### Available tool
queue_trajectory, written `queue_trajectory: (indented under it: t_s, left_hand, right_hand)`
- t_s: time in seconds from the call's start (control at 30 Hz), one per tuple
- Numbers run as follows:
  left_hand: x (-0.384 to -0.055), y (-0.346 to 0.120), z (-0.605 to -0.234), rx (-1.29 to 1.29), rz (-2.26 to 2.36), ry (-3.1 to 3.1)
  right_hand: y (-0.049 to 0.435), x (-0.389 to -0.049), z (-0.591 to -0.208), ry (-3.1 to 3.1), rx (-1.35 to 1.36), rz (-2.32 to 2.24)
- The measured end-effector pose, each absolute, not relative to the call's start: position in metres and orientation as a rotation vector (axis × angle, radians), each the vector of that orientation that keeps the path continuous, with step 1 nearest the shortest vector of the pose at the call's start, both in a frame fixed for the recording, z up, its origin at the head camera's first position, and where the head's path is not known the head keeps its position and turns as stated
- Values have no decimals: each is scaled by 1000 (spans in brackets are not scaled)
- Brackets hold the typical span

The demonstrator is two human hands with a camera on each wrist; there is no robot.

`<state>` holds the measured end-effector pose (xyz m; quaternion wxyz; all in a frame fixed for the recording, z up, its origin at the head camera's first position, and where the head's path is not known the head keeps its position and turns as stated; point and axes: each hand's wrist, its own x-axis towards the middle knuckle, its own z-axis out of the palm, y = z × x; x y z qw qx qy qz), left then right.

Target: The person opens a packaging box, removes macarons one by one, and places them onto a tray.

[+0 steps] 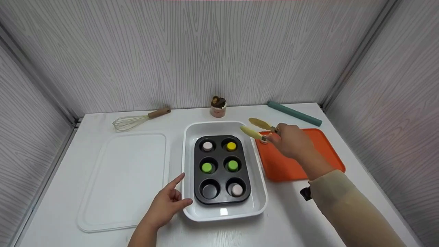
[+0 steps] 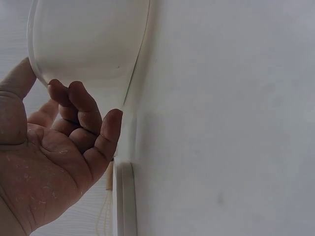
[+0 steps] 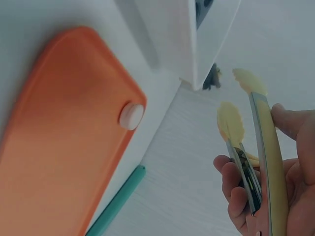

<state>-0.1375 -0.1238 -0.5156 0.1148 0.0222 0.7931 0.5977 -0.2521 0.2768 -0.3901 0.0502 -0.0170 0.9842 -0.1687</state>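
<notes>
My right hand [image 1: 291,140] grips a pair of tongs [image 1: 252,133] with cream tips, seen close up in the right wrist view. The tips stand apart with nothing between them, above the orange tray's left back corner. A pale round piece [image 3: 132,116] lies in that corner of the tray [image 3: 64,128]. My left hand [image 1: 164,204] is at the left rim of a deep white pan [image 1: 224,218], thumb over the rim, forefinger stretched along it, other fingers loosely bent outside. Inside sits a dark muffin tin [image 1: 219,183]; its front left cup holds nothing, the others round pink, yellow or green pieces.
A flat white tray [image 1: 127,181] lies to the left. Along the back are a whisk [image 1: 137,119], a small decorated cup [image 1: 218,109] and a teal rolling pin [image 1: 295,113]. Pale panels [image 1: 192,51] wall the table at the back and sides.
</notes>
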Motion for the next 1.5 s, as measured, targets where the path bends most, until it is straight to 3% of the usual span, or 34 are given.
queue_trajectory:
  t_s: [0.73, 1.5]
  left_hand:
    - [-137, -123, -516, 73, 1762, 2323]
    - [-137, -124, -516, 75, 1761, 2315]
  right_hand:
    - [210, -237, -401, 2990, -282, -481]
    - [180, -226, -412, 2902, -431, -279]
